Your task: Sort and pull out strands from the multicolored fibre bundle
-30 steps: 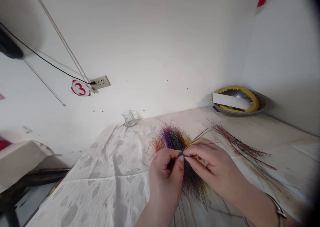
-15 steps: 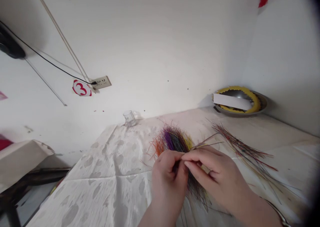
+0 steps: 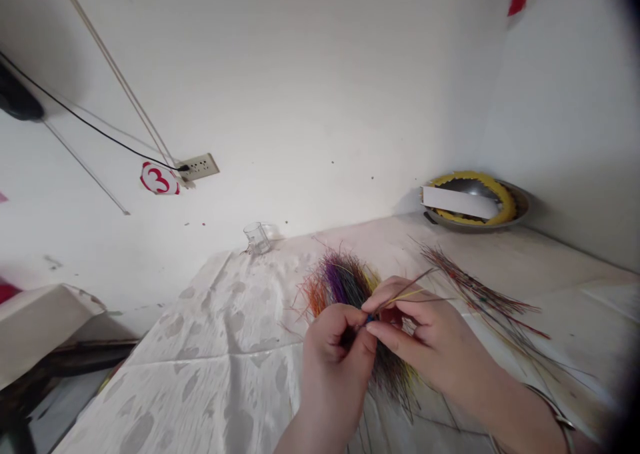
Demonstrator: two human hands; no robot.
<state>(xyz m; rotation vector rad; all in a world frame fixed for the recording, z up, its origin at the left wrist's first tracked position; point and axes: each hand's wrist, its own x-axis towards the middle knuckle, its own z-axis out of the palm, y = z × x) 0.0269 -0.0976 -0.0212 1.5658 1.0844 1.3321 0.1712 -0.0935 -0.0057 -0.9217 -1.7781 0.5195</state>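
Observation:
My left hand (image 3: pixel 337 351) and my right hand (image 3: pixel 430 334) meet over a pile of thin coloured wires (image 3: pixel 345 281), orange, purple, dark grey and yellow. Both hands are closed in a pinch on a few thin wires (image 3: pixel 407 295), whose brown, yellow and grey ends stick out to the right across my right fingers. A small blue spot (image 3: pixel 370 319) shows between the fingertips; too little of it is visible to tell what it is. The palms hide part of the pile. To the right lies a separate spread of reddish-brown and grey wires (image 3: pixel 480 291).
A patterned pale cloth (image 3: pixel 200 361) covers the table. A clear glass mug (image 3: pixel 257 237) stands near the wall. At the back right, a metal bowl (image 3: pixel 523 207) holds a yellow ring (image 3: pixel 507 197) and a white strip (image 3: pixel 460 203). A wall socket (image 3: pixel 203 166) is at left.
My right fingers have shifted and opened slightly at the pinch, so the blue spot now shows. The held wire ends now lie over my right fingers. The view has moved slightly.

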